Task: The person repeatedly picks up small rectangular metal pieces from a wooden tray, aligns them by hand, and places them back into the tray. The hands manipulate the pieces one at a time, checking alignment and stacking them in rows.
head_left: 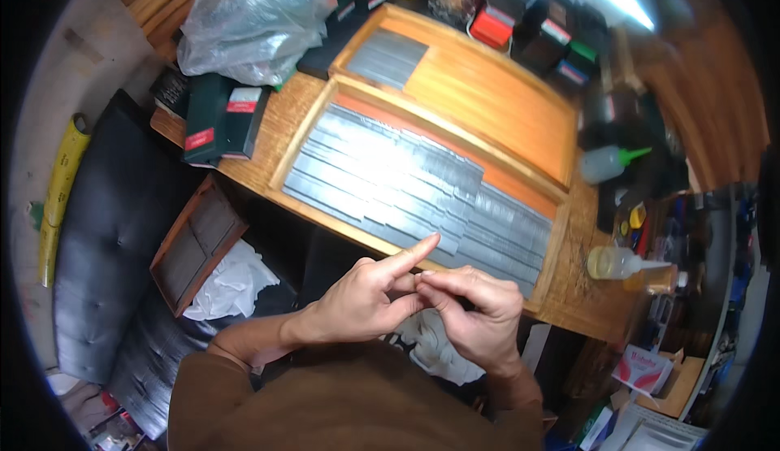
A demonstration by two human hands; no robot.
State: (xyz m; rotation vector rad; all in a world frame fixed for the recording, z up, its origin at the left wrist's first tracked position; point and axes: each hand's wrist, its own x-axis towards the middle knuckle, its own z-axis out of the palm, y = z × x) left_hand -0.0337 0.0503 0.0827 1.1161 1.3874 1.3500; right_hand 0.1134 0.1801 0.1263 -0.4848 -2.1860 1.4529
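My left hand is above the near edge of a shallow wooden tray, its index finger stretched out and thumb apart. The fingertips of my right hand are pinched together against the left hand's bent fingers. Anything small between them is hidden. Overlapping rows of thin, dark grey flat strips fill most of the tray, shining under the light. Behind it is a second wooden tray, with a grey stack of strips at its left end.
Dark green boxes and a clear plastic bag crowd the table's left side. Squeeze bottles stand on the right. A wooden box of grey pieces rests on the black padded seat at left.
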